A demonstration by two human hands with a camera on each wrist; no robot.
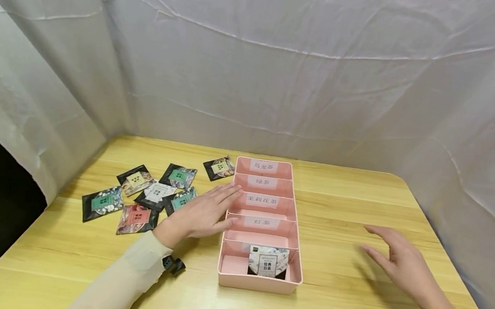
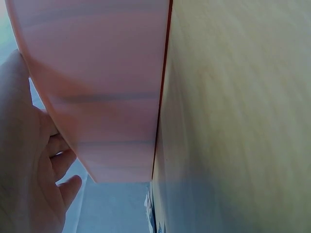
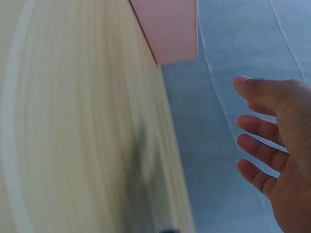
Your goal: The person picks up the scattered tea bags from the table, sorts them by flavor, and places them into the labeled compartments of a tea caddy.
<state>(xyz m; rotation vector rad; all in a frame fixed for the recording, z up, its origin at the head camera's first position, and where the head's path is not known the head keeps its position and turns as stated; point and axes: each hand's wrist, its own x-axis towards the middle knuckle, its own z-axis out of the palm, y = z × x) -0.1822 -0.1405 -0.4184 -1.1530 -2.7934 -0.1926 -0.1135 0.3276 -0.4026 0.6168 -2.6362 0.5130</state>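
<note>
A long pink divided box [image 1: 258,284] stands on the table, each compartment bearing a paper label. In its nearest compartment a white and black tea sachet [image 1: 268,262] leans upright, its face toward me. My left hand [image 1: 204,211] lies along the box's left side, fingers extended and fingertips at the rim; in the left wrist view they show beside the pink wall [image 2: 97,73]. My right hand [image 1: 407,266] is held off to the right of the box, fingers loosely bent, thumb apart, nothing in it.
Left of the box several tea sachets lie loosely grouped, including a red one [image 1: 135,219], a white one [image 1: 156,192] and a green one [image 1: 103,203]. A yellow-labelled sachet [image 1: 220,168] lies by the box's far left corner. Pale curtains [image 1: 280,79] surround the wooden table [image 1: 340,207].
</note>
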